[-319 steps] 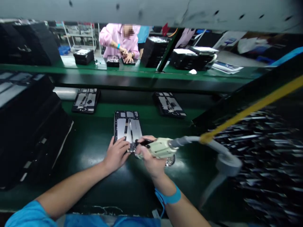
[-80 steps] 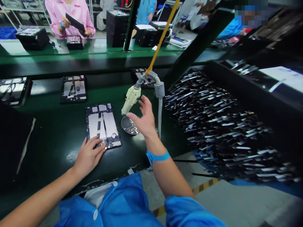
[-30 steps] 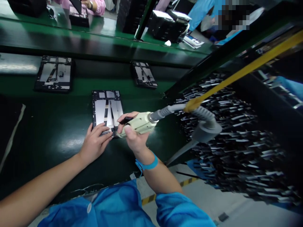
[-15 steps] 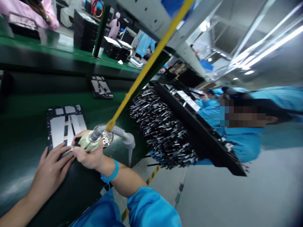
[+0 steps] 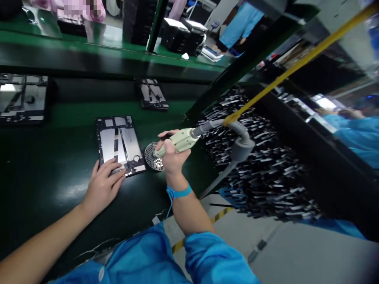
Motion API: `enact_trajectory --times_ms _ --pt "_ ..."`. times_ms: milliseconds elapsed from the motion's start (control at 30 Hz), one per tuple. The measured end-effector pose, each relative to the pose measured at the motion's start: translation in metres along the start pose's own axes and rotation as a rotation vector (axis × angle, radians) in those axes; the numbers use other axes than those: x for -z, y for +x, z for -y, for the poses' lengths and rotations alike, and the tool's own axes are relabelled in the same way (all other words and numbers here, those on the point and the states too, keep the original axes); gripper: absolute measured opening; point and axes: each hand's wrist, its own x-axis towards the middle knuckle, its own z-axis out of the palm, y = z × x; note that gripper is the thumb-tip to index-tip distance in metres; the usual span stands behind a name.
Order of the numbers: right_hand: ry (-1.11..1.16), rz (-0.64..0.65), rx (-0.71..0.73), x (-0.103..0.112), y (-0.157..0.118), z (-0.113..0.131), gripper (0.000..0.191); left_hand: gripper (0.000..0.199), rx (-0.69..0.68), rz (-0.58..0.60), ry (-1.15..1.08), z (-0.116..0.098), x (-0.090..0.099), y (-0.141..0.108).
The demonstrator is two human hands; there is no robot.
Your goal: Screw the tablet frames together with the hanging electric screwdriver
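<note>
An electric screwdriver [image 5: 184, 139] with a pale green body is gripped in my right hand [image 5: 174, 159], a blue band around that wrist. Its front end is over a round metal dish with many holes [image 5: 150, 158]; the bit itself is hidden. My left hand [image 5: 102, 185] lies with fingers stretched over the near edge of an opened tablet-like device [image 5: 132, 141]. Silver panels, dark strips and a black frame make up that device, which lies flat just left of the dish.
A yellow cord [image 5: 266, 88] and a grey cable [image 5: 217, 179] run from the screwdriver. Dense black-and-silver strips [image 5: 260, 157] hang at right beside a green post [image 5: 237, 65]. Similar devices lie at far left [image 5: 22, 112] and behind [image 5: 152, 94]. People work across the bench.
My right hand has moved the screwdriver away from my left fingers at the device to above the round dish. My left hand stays at the device's near edge. The view has shifted.
</note>
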Motion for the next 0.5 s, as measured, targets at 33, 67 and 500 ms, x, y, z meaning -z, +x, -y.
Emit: enact_trajectory --times_ms 33,67,500 --pt "-0.02 0.002 -0.007 0.0022 0.001 -0.0022 0.02 0.021 0.0 0.002 -0.001 0.0001 0.0004 -0.0006" --pt "-0.04 0.007 -0.015 0.0035 0.0011 -0.0035 0.021 0.021 -0.001 0.005 -0.003 0.0006 0.0006 -0.0012" --pt "-0.115 -0.002 0.0 0.0078 0.0026 -0.0095 0.022 0.022 -0.012 0.013 -0.006 0.0008 0.0025 -0.0019"
